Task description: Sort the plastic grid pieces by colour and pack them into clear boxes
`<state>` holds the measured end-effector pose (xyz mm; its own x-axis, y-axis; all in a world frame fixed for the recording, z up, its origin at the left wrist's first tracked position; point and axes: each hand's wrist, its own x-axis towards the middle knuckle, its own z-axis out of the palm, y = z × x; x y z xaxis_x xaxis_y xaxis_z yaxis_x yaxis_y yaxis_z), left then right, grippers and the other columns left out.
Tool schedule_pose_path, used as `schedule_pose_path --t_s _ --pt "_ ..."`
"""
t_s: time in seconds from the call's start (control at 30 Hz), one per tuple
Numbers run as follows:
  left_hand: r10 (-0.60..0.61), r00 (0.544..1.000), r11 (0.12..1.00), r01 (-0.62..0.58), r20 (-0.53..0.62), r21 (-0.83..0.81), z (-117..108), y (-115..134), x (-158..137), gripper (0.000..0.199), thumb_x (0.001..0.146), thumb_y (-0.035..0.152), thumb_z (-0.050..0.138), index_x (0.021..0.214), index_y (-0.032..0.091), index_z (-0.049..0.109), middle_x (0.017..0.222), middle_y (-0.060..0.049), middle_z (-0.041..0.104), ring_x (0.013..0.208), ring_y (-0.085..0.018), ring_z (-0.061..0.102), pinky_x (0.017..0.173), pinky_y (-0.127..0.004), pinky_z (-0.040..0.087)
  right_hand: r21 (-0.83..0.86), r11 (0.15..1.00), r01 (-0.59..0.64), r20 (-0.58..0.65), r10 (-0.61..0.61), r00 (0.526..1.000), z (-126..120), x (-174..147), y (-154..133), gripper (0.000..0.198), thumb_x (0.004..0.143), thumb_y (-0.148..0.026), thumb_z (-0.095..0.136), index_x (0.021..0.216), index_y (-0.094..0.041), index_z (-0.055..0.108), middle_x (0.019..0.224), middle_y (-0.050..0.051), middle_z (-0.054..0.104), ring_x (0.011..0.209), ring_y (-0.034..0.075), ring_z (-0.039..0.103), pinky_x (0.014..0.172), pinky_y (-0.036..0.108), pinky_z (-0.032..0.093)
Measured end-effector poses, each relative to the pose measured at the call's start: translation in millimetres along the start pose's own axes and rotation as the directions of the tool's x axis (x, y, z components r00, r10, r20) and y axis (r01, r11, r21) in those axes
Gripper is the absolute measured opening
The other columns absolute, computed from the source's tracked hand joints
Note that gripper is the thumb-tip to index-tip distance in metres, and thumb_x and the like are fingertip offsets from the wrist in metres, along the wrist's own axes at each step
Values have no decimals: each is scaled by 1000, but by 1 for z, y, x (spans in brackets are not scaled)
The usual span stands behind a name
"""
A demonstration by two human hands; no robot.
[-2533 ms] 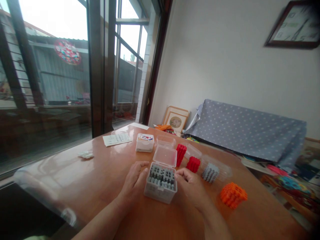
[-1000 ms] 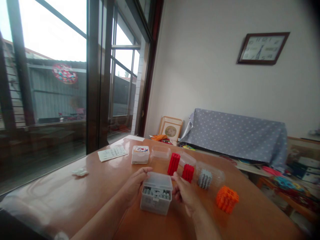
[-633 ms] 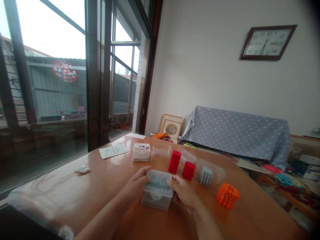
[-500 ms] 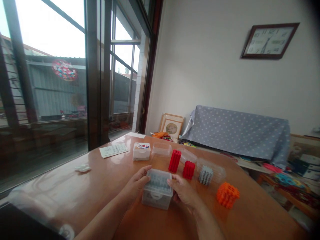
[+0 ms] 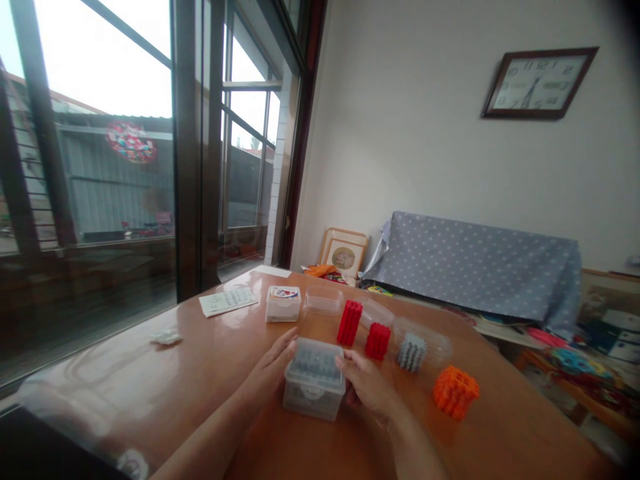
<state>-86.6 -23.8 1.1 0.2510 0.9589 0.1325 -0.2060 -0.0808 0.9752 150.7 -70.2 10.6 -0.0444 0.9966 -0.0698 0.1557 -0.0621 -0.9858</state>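
A clear lidded plastic box (image 5: 314, 379) with greyish pieces inside sits between my hands at the near part of the table. My right hand (image 5: 367, 383) grips its right side, thumb on the lid's edge and the other fingers partly hidden behind. Along the box's left side lies my left hand (image 5: 275, 363), its fingers stretched out and flat. Right of the box stand a tall red block stack (image 5: 350, 323), a shorter red block stack (image 5: 378, 341), a grey block stack (image 5: 412, 352) and an orange block stack (image 5: 455, 392).
Farther back are a white box (image 5: 283, 305) with a printed label and clear plastic trays (image 5: 324, 301). Paper sheets (image 5: 228, 301) and a small crumpled packet (image 5: 166, 337) lie left on the brown table (image 5: 210, 360). A dotted cloth (image 5: 470, 267) covers something beyond.
My left thumb has come off the lid, and the left fingers now lie straight along the box's side. My right hand and the box have hardly moved.
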Motion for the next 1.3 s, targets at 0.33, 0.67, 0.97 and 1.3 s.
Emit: schedule_pose_path --t_s 0.33,0.67,0.97,1.3 --pt "-12 997 1000 13 77 -16 -15 5 -11 67 91 54 64 150 28 46 163 -10 36 151 -30 32 123 -49 29 -8 1000 22 -95 -22 995 -8 -4 -8 62 88 -73 53 117 -20 64 64 -2 60 49 11 50 46 20 33" --pt "28 906 1000 -25 423 -14 -15 6 -15 128 58 33 94 161 30 18 159 -16 38 144 -39 41 115 -53 37 10 996 -84 -47 84 995 -1 -3 -4 66 89 -78 44 108 -20 66 61 1 61 45 13 56 42 21 35" --pt "110 839 993 -117 534 -20 -12 -9 -3 103 56 20 93 143 24 36 134 -11 58 126 -34 56 100 -45 48 78 988 -130 -65 135 989 4 -6 -7 67 89 -78 46 104 -16 67 60 3 64 45 14 59 41 19 39" --pt "92 854 989 -139 513 55 -23 1 6 91 57 24 92 135 23 45 129 -10 60 121 -33 58 96 -42 49 -20 994 -112 -68 110 992 5 -3 -3 77 88 -84 36 112 -16 64 66 3 63 50 14 61 45 21 40"
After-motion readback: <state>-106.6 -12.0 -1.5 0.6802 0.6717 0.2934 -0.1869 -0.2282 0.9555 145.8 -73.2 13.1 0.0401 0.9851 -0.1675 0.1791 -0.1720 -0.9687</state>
